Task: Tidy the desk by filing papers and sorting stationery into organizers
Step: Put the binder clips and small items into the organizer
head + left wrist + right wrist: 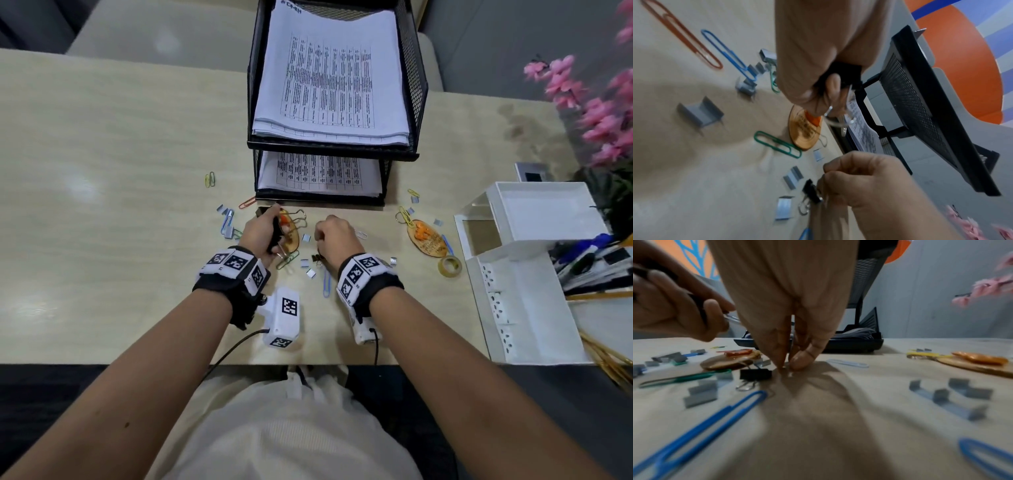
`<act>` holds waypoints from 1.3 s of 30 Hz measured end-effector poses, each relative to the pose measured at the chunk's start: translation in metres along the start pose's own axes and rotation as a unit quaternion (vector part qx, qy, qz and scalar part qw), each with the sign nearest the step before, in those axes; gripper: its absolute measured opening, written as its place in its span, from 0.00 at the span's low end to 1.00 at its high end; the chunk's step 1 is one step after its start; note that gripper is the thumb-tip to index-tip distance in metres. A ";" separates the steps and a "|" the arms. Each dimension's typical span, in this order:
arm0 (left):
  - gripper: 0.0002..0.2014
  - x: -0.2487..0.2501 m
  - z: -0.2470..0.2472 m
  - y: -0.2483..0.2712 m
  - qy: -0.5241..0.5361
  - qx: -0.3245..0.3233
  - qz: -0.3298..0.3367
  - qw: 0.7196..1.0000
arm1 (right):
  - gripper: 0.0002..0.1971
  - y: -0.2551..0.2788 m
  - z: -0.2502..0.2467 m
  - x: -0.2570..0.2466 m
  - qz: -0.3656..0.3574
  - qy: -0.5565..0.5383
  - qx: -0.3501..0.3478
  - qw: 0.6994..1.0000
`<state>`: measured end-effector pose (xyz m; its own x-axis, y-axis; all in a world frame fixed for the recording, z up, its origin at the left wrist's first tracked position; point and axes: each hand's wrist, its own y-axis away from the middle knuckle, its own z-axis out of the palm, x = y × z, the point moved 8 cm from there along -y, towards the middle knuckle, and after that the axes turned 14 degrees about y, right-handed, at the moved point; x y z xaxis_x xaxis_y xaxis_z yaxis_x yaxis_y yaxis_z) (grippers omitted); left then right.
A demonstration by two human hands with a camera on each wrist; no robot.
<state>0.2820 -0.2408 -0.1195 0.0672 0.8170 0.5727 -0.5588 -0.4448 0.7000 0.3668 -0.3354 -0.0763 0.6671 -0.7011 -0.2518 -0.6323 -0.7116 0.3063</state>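
My left hand (274, 233) hovers just above the desk and grips a black binder clip (846, 73) whose silver wire handles stick out below the fingers. My right hand (325, 236) is lowered to the desk with thumb and fingertips (801, 360) pinched together on a tiny shiny metal piece. I cannot tell what that piece is. Another black binder clip (755, 374) lies just left of those fingertips. Coloured paper clips lie scattered around, among them a blue one (327, 282), a green one (287, 260) and an orange one (247, 202), along with several grey staple strips (310, 273).
A black mesh two-tier tray (416, 85) holding printed papers stands behind the hands. A white organizer (527, 291) with pens sits at the right. Two wooden oval key tags (426, 240), a tape roll (449, 266) and pink flowers (599, 102) are also on the desk.
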 end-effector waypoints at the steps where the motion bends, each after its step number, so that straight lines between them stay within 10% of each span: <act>1: 0.17 0.000 0.002 0.000 -0.001 0.005 0.010 1.000 | 0.13 0.002 0.000 0.003 0.008 -0.004 0.005 1.000; 6: 0.17 -0.011 0.010 -0.004 0.012 0.026 0.008 1.000 | 0.13 0.014 -0.006 0.031 0.059 -0.059 0.045 0.995; 12: 0.16 -0.013 0.009 0.001 -0.011 0.058 0.061 0.996 | 0.10 0.035 0.012 0.006 -0.073 0.008 -0.012 0.997; 25: 0.12 -0.026 0.019 0.028 -0.004 0.109 0.082 0.991 | 0.13 0.054 0.023 0.017 -0.098 0.028 -0.002 0.995; 30: 0.14 -0.037 0.031 0.034 0.006 0.082 0.068 0.994 | 0.13 0.061 0.010 0.059 0.019 -0.109 0.073 0.991; 36: 0.14 -0.089 0.111 0.054 -0.003 -0.004 0.018 1.000 | 0.15 0.136 -0.026 0.167 0.223 -0.514 0.173 0.810; 39: 0.12 -0.103 0.166 0.080 -0.019 -0.052 0.094 0.994 | 0.14 0.197 -0.047 0.226 0.285 -0.540 0.247 0.753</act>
<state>0.3675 -0.4210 -0.0516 -0.0166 0.7079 0.7061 -0.6472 -0.5459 0.5321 0.4116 -0.6317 -0.0302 -0.3086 -0.3376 -0.8893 -0.9415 -0.0247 0.3361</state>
